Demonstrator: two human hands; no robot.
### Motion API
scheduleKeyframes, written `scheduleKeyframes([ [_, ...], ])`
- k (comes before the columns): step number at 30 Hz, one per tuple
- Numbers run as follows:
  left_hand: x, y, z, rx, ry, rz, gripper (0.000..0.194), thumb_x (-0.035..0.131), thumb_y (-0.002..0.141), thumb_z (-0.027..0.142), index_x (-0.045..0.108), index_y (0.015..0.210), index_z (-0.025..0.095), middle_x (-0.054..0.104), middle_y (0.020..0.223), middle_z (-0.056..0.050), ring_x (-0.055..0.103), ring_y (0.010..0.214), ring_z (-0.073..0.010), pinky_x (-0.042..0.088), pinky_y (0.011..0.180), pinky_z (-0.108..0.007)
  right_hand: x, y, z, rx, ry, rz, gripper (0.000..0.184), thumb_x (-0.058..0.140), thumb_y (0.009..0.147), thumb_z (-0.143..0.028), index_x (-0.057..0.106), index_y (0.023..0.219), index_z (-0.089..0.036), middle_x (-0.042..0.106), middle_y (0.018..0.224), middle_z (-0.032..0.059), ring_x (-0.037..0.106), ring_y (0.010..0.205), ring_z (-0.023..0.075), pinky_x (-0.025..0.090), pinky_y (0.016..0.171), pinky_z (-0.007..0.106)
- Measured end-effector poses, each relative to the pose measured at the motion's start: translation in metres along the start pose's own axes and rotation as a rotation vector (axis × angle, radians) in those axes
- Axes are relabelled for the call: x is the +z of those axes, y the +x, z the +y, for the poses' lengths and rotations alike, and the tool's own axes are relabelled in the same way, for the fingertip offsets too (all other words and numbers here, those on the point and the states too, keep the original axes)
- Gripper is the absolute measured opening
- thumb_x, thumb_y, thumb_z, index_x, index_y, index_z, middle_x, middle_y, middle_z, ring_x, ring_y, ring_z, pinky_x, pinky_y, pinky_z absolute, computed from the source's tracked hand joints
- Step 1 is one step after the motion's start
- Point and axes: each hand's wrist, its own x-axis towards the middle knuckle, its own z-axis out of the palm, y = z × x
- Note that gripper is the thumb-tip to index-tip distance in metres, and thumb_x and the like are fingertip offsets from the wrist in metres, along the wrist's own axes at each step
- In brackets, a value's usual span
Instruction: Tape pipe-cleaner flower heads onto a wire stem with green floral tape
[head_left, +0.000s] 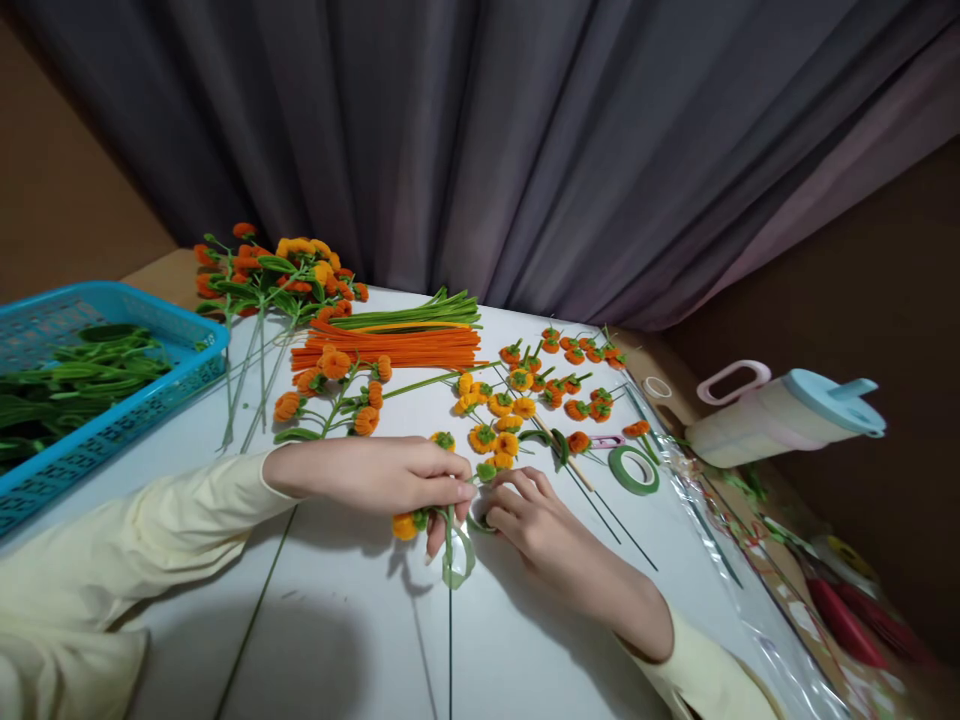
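My left hand [390, 475], closed, pinches the stem of a chenille flower branch; a yellow-orange pumpkin-shaped bloom [405, 526] hangs below its fingers. From this grip a thin dark wire [450, 640] runs down toward the table's near edge. Close by on the right, my right hand [529, 515] has its fingers curled round green floral tape [480, 520], partly hidden. A pale loop of tape [459, 562] hangs at the stem between the hands. Several yellow pumpkin blooms [484, 438] lie just beyond my fingers.
A blue basket [112, 410] of green leaves stands left. Finished orange branches [262, 270], orange pipe cleaners [390, 347] and green ones [420, 310] lie at the back. Orange pumpkins [577, 408], a second tape roll [634, 470] and a tumbler [787, 415] are to the right.
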Motion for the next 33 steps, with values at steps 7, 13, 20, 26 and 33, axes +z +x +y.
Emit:
scheduleKeyframes([
  [7,0.001,-0.004,0.002,0.001,0.039,0.011,0.031,0.037,0.096,0.040,0.053,0.081,0.018,0.060,0.062,0.002,0.057,0.065,-0.0123,0.043,0.064,-0.021,-0.032,-0.038,-0.016,-0.011,0.256,-0.005,0.020,0.049,0.084,-0.005,0.056,0.076,-0.021,0.062,0.076,0.0021,0.058,0.079,0.0186,0.046,0.074,0.033],
  [13,0.001,-0.003,0.003,-0.006,0.013,-0.006,0.027,0.036,0.096,0.035,0.052,0.082,0.018,0.058,0.059,0.003,0.057,0.061,-0.0114,0.042,0.060,-0.019,-0.022,-0.045,-0.029,0.143,0.386,0.053,0.008,0.054,0.088,-0.015,0.060,0.087,-0.020,0.065,0.084,0.0043,0.060,0.081,0.0189,0.049,0.073,0.032],
  [20,0.002,-0.004,0.004,0.035,0.095,0.027,0.030,0.035,0.096,0.035,0.049,0.076,0.018,0.060,0.067,0.003,0.053,0.066,-0.0103,0.042,0.065,-0.018,0.000,-0.005,-0.038,0.157,1.116,0.098,0.022,0.049,0.093,-0.028,0.061,0.110,-0.021,0.068,0.101,0.0054,0.064,0.095,0.0167,0.050,0.087,0.030],
  [26,0.002,-0.006,0.005,0.030,0.193,0.062,0.032,0.035,0.095,0.039,0.050,0.077,0.018,0.058,0.073,0.002,0.051,0.074,-0.0121,0.040,0.066,-0.018,0.004,0.009,-0.041,0.086,1.538,0.081,0.020,0.054,0.091,-0.031,0.065,0.102,-0.019,0.066,0.101,0.0062,0.065,0.093,0.0159,0.047,0.092,0.033],
  [33,0.001,-0.007,0.004,0.041,0.205,0.067,0.034,0.033,0.096,0.038,0.050,0.076,0.018,0.058,0.072,0.002,0.050,0.072,-0.0113,0.040,0.066,-0.017,0.009,0.013,-0.041,0.134,1.599,0.133,0.021,0.063,0.083,-0.037,0.062,0.086,-0.016,0.068,0.093,0.0062,0.068,0.079,0.0156,0.052,0.083,0.033],
])
